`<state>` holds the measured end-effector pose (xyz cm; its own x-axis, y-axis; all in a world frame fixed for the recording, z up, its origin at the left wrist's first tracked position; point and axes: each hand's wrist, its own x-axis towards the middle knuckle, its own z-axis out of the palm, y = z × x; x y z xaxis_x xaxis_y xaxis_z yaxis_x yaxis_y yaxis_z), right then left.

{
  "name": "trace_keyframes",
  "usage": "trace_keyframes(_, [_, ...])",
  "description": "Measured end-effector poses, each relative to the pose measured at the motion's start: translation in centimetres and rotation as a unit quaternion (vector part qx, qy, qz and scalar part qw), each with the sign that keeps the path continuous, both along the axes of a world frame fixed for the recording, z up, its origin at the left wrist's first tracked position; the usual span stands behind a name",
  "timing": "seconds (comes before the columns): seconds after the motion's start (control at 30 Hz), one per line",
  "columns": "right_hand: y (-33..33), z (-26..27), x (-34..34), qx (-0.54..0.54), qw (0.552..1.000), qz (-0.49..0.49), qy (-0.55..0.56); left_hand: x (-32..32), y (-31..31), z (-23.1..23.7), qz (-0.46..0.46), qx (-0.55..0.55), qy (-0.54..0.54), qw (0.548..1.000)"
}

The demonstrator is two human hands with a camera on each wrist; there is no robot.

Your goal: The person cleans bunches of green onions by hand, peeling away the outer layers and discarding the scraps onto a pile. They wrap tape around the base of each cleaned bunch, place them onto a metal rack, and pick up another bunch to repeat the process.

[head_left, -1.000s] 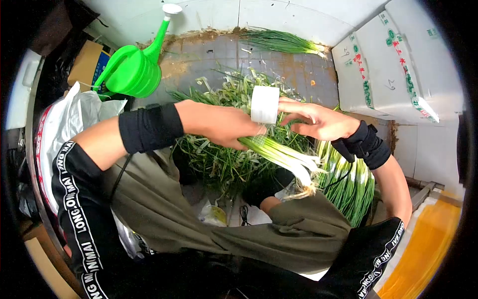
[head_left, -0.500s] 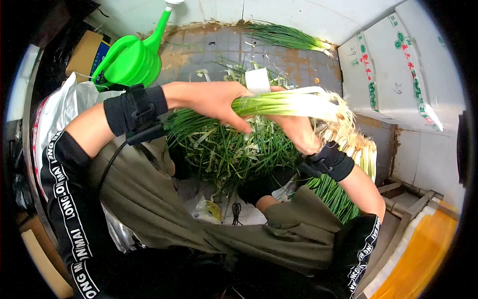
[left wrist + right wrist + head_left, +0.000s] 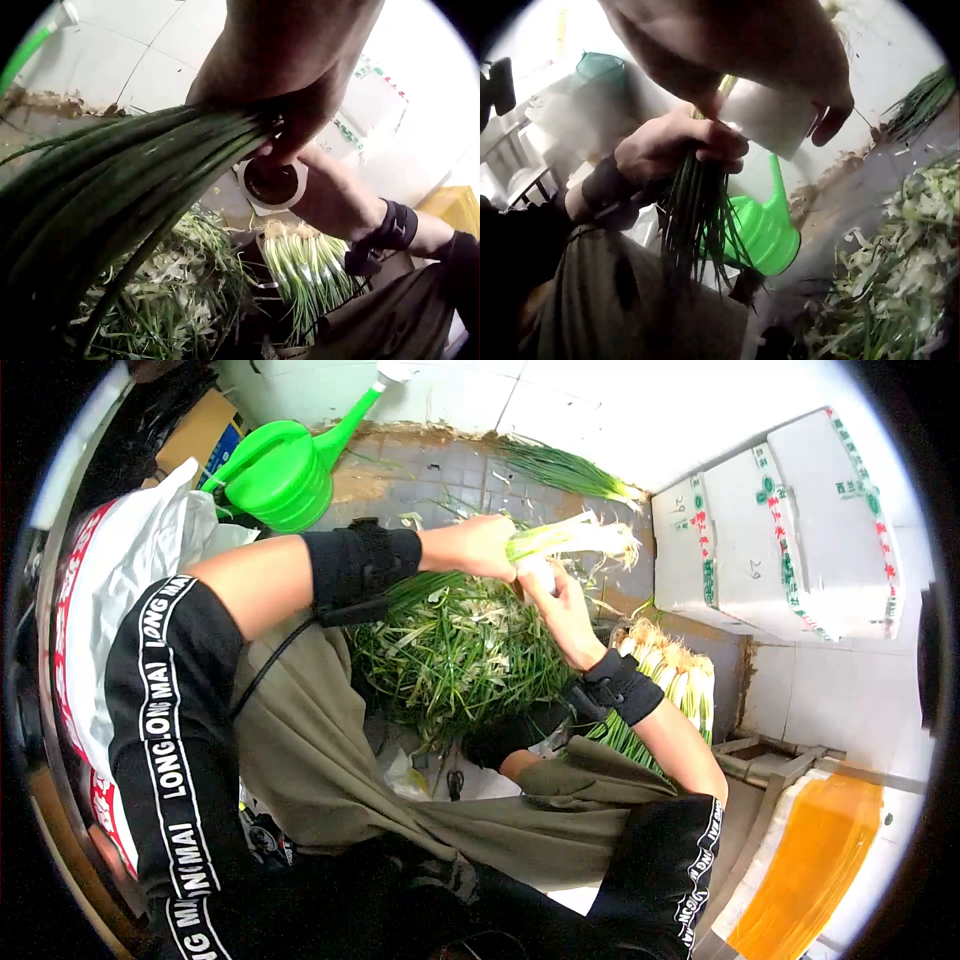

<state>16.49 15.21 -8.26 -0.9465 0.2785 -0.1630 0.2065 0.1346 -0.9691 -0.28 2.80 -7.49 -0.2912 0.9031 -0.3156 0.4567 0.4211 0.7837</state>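
Note:
The left hand (image 3: 470, 546) grips a bunch of green onions (image 3: 565, 540), its white root ends toward the right in the head view. In the left wrist view the long green leaves (image 3: 127, 165) hang from that hand. Close against the bunch, the right hand (image 3: 562, 610) holds a roll of white tape (image 3: 537, 577); its round core shows in the left wrist view (image 3: 271, 184). In the right wrist view the left hand (image 3: 679, 142) is curled round the stalks, with the tape roll (image 3: 769, 116) beside it under the right hand (image 3: 742, 45).
A pile of loose leaves (image 3: 460, 660) lies below the hands. Bundled onions (image 3: 675, 675) lie to the right, another bunch (image 3: 565, 468) by the wall. A green watering can (image 3: 280, 475) stands at left, white boxes (image 3: 745, 550) at right.
The bunch has risen in the head view, and its root ends have moved up and left. The right hand has come from behind the stalks to below them with the tape roll.

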Motion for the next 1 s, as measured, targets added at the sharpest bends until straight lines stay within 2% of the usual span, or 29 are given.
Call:
trace_keyframes(0.03, [-0.2,0.7,0.1,-0.055,0.998,-0.007,-0.014,0.3,-0.1,-0.1,-0.007,0.016,0.063,0.998])
trace_keyframes(0.07, [-0.5,1.5,0.2,-0.051,0.999,-0.003,-0.014,0.4,-0.1,-0.2,-0.015,0.032,0.124,0.992])
trace_keyframes(0.1, [-0.8,2.4,0.5,-0.054,0.998,0.003,-0.043,0.4,-0.4,1.1,-0.015,0.012,0.111,0.994])
trace_keyframes(0.17, [-1.0,3.6,1.2,-0.048,0.994,0.006,-0.097,0.4,-0.6,0.5,0.002,-0.001,0.116,0.993])
trace_keyframes(0.2, [-0.7,3.9,1.0,-0.043,0.994,0.006,-0.098,0.5,-0.6,0.9,0.018,-0.021,0.125,0.992])
trace_keyframes(0.23, [-0.5,4.2,0.8,-0.028,0.994,-0.008,-0.106,0.5,-0.5,1.6,0.015,-0.059,0.075,0.995])
trace_keyframes(0.33, [-0.7,5.2,0.8,0.023,0.996,-0.027,-0.084,1.0,-0.6,1.4,0.014,-0.036,0.095,0.995])
trace_keyframes(0.37, [-0.7,5.1,1.1,0.238,0.97,-0.036,-0.027,1.1,-0.4,1.4,0.014,-0.049,0.095,0.994])
trace_keyframes(0.4, [-1.1,5.4,1.2,0.442,0.896,-0.043,0.032,1.3,-0.5,1.6,0.015,-0.047,0.095,0.994])
trace_keyframes(0.43, [-1.2,5.9,1.3,0.383,0.922,-0.056,0.007,1.7,-0.6,1.7,0.015,-0.033,0.116,0.993])
trace_keyframes(0.47, [-1.2,6.6,1.1,0.384,0.922,-0.054,0.007,1.9,-0.6,1.8,0.014,-0.019,0.137,0.99])
trace_keyframes(0.53, [-0.7,7.7,0.5,0.296,0.951,-0.016,0.09,2.3,-0.4,1.9,-0.004,-0.011,0.106,0.994])
trace_keyframes(0.6, [0.8,7.3,-0.6,0.279,0.955,0.013,0.104,2.6,0.3,1.8,-0.102,0.006,0.069,0.992])
trace_keyframes(0.63, [1.1,7.5,-1.2,0.154,0.984,0.042,0.075,2.8,0.2,1.5,-0.126,0.068,0.048,0.989])
trace_keyframes(0.67, [1.2,7.8,-1.5,0.026,0.996,0.071,0.045,2.7,0.2,1.3,-0.126,0.068,0.048,0.989])
trace_keyframes(0.7, [1.0,8.9,-1.5,0.023,0.999,0.035,-0.014,2.8,-0.1,2.5,-0.148,0.083,0.059,0.984])
trace_keyframes(0.73, [1.8,8.6,-1.7,0.024,0.999,0.028,-0.024,2.8,-0.3,3.2,-0.17,0.098,0.069,0.978])
trace_keyframes(0.77, [3.0,8.4,-1.8,-0.016,0.998,0.022,-0.056,2.2,0.3,1.6,-0.174,0.064,0.065,0.98])
trace_keyframes(0.8, [3.3,8.8,-2.0,-0.054,0.994,0.016,-0.089,1.7,-0.3,1.9,-0.162,0.103,0.092,0.977])
trace_keyframes(0.83, [3.5,9.3,-1.9,-0.107,0.99,0.022,-0.086,1.3,-0.6,1.9,-0.164,0.095,0.1,0.977])
trace_keyframes(0.87, [3.6,9.8,-1.9,-0.107,0.99,0.022,-0.09,1.1,-0.7,2.1,-0.165,0.085,0.109,0.977])
trace_keyframes(0.97, [3.3,11.8,-2.3,-0.124,0.972,0.106,-0.171,1.1,-1.6,3.0,-0.202,0.093,0.14,0.965])
trace_keyframes(1.0, [3.2,12.2,-2.4,-0.127,0.971,0.108,-0.172,1.0,-2.0,3.1,-0.2,0.091,0.139,0.966])
